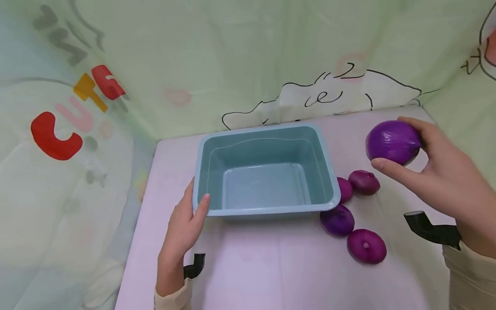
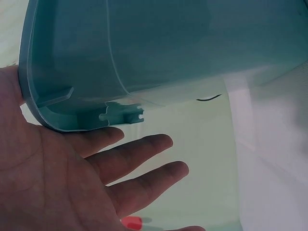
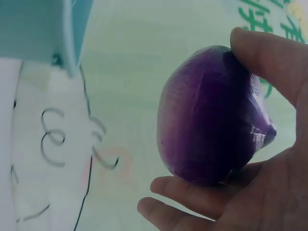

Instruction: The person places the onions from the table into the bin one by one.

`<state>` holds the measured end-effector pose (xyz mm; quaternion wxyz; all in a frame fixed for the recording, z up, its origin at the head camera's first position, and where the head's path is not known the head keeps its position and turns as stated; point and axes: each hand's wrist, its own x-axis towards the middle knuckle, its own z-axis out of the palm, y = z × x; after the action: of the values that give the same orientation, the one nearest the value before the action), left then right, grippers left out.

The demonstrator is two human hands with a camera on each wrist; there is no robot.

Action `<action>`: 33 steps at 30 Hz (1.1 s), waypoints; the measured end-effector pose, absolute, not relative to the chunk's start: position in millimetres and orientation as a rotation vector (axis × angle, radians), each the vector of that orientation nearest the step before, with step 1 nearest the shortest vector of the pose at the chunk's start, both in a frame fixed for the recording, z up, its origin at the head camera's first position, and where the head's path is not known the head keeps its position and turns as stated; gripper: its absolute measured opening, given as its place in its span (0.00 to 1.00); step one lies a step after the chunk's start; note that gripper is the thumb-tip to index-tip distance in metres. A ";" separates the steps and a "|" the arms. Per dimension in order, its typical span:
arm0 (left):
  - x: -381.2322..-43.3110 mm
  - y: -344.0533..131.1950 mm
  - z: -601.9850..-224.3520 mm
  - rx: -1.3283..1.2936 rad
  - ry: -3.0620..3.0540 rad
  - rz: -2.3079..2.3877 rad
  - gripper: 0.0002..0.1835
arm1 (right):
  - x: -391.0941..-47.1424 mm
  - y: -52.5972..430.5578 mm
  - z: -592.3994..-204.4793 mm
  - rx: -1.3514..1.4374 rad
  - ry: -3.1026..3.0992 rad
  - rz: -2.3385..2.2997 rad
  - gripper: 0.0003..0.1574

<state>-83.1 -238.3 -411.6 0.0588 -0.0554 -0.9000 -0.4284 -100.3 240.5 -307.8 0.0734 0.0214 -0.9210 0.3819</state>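
Presently, your right hand [image 1: 445, 178], curved wide, grips the purple onion [image 1: 390, 141] at frame right, off the right end of the crosswise blue basin [image 1: 267, 211]; your left hand [image 1: 185, 226], fingers spread, pinches its lower-left corner.

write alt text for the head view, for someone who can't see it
A person's right hand holds up a shiny purple onion, while the left hand grips the rim of a pale blue basin. Four more purple onions lie on the pale tabletop near the basin's right end.
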 end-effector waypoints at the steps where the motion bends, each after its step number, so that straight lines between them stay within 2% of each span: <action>1: -83.8 -237.8 -412.1 -0.173 -2.724 -1.296 0.36 | -103.5 237.1 -303.8 0.092 -2.768 1.148 0.58; 5: -85.9 -235.7 -413.4 -0.201 -2.714 -1.297 0.36 | -116.9 222.1 -287.7 0.182 -2.792 1.166 0.58; 12: -87.4 -233.1 -413.2 -0.204 -2.712 -1.292 0.36 | -136.7 191.7 -265.4 0.307 -2.865 1.172 0.64; 21: -87.6 -231.0 -410.4 -0.190 -2.703 -1.290 0.37 | -157.5 148.5 -251.2 0.526 -2.897 1.196 0.61; 33: -89.4 -228.2 -409.4 -0.177 -2.697 -1.289 0.38 | -192.8 89.6 -252.3 0.832 -2.953 1.130 0.58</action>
<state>-89.4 -228.2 -409.4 0.0737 -0.0589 -0.8982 -0.4294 -192.8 89.6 -252.3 -0.0636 0.2539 -0.9014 0.3449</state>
